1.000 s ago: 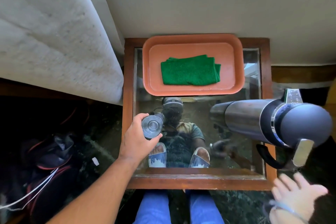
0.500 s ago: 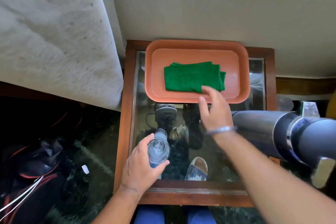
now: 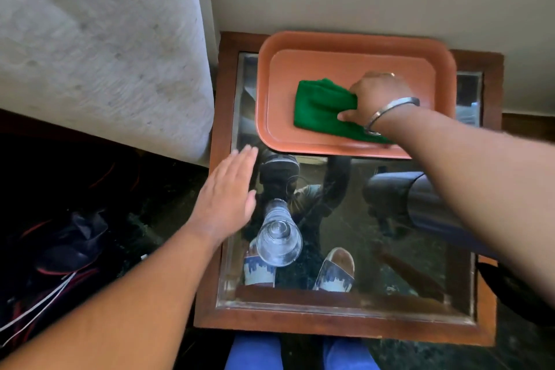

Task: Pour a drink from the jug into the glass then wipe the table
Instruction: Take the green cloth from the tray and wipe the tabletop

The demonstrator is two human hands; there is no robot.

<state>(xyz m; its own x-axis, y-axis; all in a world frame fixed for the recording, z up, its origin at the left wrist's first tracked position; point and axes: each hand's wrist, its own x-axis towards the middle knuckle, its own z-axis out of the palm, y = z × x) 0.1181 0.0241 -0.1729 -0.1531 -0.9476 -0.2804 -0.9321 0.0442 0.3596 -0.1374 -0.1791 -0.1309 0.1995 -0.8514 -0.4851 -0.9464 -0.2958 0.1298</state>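
A clear glass (image 3: 279,242) stands upright on the glass-topped table (image 3: 345,324), left of centre. My left hand (image 3: 226,200) hovers flat and open just left of the glass, apart from it. My right hand (image 3: 375,99), with a metal bangle on the wrist, grips the folded green cloth (image 3: 319,106) lying in the orange tray (image 3: 354,45) at the table's far side. The dark steel jug (image 3: 393,201) stands at the right, mostly hidden behind my right forearm.
A grey mattress (image 3: 99,48) overhangs at the left of the table. A pale wall runs behind the tray. A dark bag with cords (image 3: 66,252) lies on the floor at the left. My knees in blue trousers (image 3: 255,353) are at the table's near edge.
My left hand set the glass down and let go, now open beside it. My right hand reached from beside the jug across to the tray and closed on the green cloth.
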